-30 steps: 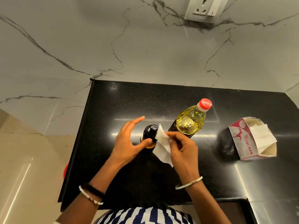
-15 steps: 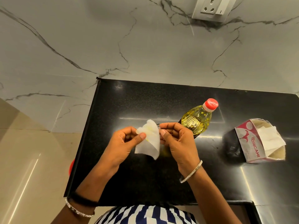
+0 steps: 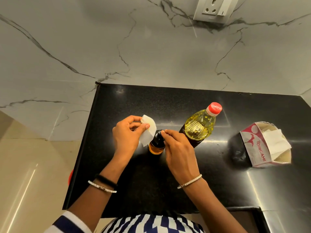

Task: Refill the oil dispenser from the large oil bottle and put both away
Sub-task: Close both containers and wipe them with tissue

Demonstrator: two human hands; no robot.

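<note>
A small oil dispenser (image 3: 156, 145) with a black top and amber oil stands upright on the black counter (image 3: 151, 182). My right hand (image 3: 179, 152) pinches its black top with the fingertips. My left hand (image 3: 125, 134) holds a folded white tissue (image 3: 148, 130) just left of the dispenser's top. The large oil bottle (image 3: 200, 125), full of yellow oil with a red cap on, stands upright right behind my right hand.
An open red-and-white tissue box (image 3: 262, 145) lies on the counter at the right. A marble wall with a socket (image 3: 213, 9) rises behind. The counter's left edge drops to a beige floor; something red (image 3: 70, 176) peeks from under that edge.
The tissue passed from my right hand into my left and moved left off the dispenser. My right hand went onto the dispenser's top, which is uncovered now.
</note>
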